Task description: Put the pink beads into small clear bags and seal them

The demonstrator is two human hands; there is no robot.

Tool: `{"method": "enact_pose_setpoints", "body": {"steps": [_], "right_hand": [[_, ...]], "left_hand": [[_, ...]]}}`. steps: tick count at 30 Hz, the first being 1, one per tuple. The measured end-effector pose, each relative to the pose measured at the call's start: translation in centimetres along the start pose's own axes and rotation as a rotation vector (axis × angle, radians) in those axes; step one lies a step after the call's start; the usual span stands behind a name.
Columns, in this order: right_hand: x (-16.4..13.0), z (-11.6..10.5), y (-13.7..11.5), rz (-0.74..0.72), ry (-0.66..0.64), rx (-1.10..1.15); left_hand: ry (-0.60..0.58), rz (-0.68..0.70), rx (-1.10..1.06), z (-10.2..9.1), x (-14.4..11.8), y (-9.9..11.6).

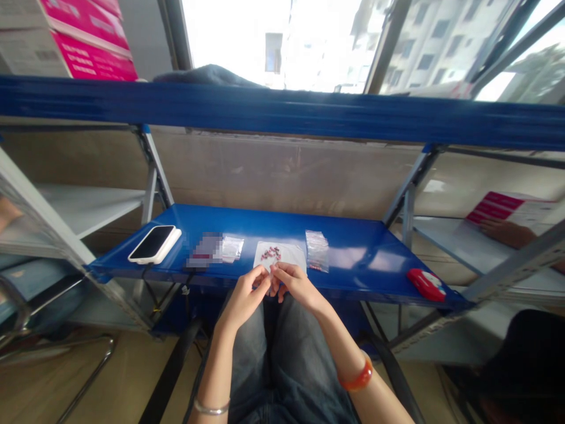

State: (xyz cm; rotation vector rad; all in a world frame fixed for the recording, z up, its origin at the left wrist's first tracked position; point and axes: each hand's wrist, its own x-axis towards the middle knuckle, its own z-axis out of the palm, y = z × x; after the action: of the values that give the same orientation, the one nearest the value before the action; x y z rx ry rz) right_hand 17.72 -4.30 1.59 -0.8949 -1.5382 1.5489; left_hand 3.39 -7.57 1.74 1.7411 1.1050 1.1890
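Note:
My left hand (246,294) and my right hand (292,282) meet at the front edge of the blue shelf (362,259), fingertips pinched together on something very small; what it is I cannot tell. Just beyond them lies a white sheet (286,254) with a small heap of reddish beads (271,254). A stack of small clear plastic bags (317,250) stands to the right of the sheet. More clear bags (232,247) lie to its left.
A phone in a white case (155,244) lies at the shelf's left end, a red case (426,284) at its right corner. Another person's hand (505,231) rests on a pink-and-white box (512,207) at right. Pink boxes (83,38) sit on top.

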Motion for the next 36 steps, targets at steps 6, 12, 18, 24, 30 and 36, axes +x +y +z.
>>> {"method": "enact_pose_setpoints", "body": {"steps": [6,12,18,24,30,36], "right_hand": [[0.0,-0.3,0.6,-0.027,0.006,-0.039],[-0.1,-0.4,1.3,-0.037,0.039,-0.198],[-0.8,-0.2,1.1,-0.116,0.204,-0.508],[-0.8,0.1,0.9,-0.100,0.256,-0.544],[-1.2,0.5,2.1,-0.089,0.278,-0.517],[-1.4,0.3,2.5,-0.065,0.416,-0.585]], "left_hand": [[0.009,-0.010,0.020,0.0,-0.1,-0.1],[0.080,0.019,0.352,0.5,0.1,-0.8],[0.199,-0.003,0.721,2.1,0.2,-1.0],[0.227,-0.053,0.769,2.9,0.2,-0.7],[0.325,-0.163,0.769,3.3,0.5,-1.7],[0.365,0.010,0.600,2.8,0.7,-3.1]]}}
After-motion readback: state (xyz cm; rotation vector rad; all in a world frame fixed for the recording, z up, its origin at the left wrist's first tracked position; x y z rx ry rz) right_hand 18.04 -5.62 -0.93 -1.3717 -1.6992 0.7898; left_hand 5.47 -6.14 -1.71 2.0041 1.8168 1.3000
